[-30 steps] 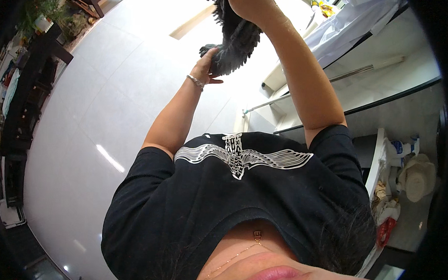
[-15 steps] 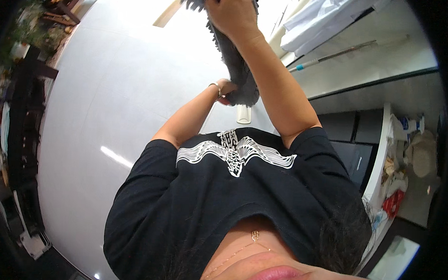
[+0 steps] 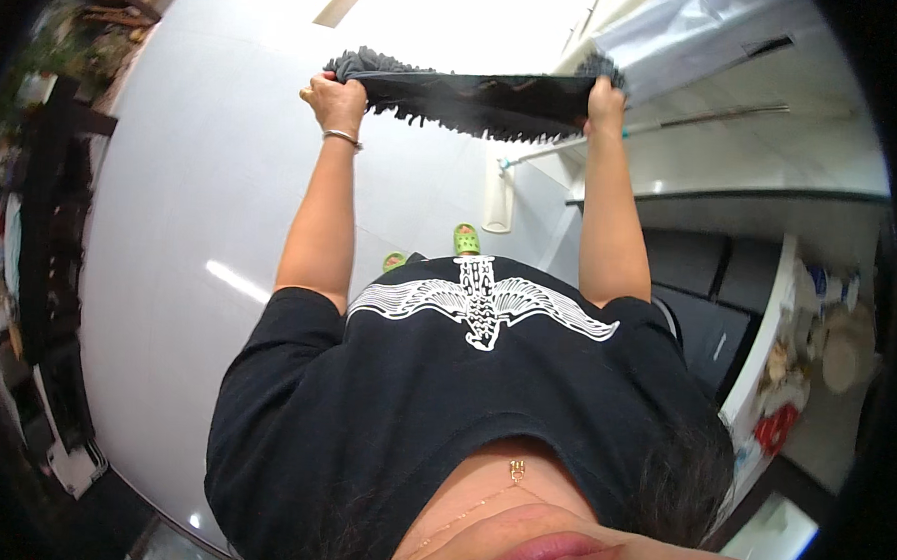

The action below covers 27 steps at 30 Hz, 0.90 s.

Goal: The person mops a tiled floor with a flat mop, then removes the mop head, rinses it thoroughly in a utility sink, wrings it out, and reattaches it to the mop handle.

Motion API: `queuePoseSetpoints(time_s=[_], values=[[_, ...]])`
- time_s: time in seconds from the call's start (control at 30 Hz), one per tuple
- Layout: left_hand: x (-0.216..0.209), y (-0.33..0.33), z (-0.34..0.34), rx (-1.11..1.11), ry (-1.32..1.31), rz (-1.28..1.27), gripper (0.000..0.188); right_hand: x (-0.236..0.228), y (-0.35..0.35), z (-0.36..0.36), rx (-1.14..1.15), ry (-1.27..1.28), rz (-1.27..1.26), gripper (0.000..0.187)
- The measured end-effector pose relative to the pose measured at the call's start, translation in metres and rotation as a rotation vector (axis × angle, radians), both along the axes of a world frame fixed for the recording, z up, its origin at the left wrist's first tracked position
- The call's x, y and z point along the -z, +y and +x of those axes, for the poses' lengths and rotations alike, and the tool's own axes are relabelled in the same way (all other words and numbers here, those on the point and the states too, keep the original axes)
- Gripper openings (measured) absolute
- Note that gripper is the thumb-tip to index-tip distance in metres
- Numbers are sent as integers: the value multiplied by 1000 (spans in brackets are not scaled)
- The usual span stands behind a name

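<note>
A dark grey, shaggy-fringed mop pad [image 3: 476, 101] is stretched lengthwise between my hands, held up well in front of my body. My left hand [image 3: 338, 105], with a ring and a bangle on it, is closed around its left end. My right hand [image 3: 604, 109] grips the right end, where a tuft of shaggy strands sticks out beyond it. The smooth black backing faces me, and the strands hang along the lower edge. Beyond the pad, a white flat mop plate [image 3: 498, 202] lies on the floor, apart from both hands.
A mop pole [image 3: 691, 118] with a turquoise part slants at the right. White sheeting [image 3: 699, 46] is behind it. Dark drawers [image 3: 702, 316] and a cluttered shelf [image 3: 795, 365] stand at the right. Dark furniture [image 3: 57, 193] lines the left. My green clogs [image 3: 465, 241] are on the pale floor.
My hands have moved apart, the left one up and leftward, the right one down and rightward. The mop pad has gone from hanging steeply to stretched nearly level.
</note>
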State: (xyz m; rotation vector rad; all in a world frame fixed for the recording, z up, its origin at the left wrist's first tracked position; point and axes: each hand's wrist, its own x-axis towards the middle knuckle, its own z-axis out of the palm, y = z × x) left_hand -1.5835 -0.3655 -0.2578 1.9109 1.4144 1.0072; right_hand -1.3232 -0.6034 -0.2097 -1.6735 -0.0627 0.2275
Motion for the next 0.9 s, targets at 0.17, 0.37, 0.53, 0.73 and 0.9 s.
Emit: queuePoseSetpoints(time_s=[0.17, 0.37, 0.53, 0.73, 0.9], values=[[-37, -30, 15, -108, -23, 23, 57, 104, -6, -31, -102, 741, 354, 43], [-72, -102, 25, 87, -218, 163, 51, 140, -20, -89, -549, 1169, -82, 51], [-85, -146, 23, 249, -118, 358, 61, 55, -10, -123, -922, -270, 68, 59], [-80, -174, 14, 375, -138, 433, 63, 4, 7, -158, -875, -655, 46, 46], [-69, -150, -24, 137, 206, 650, 61, -7, 12, -157, -856, -235, 79, 19]])
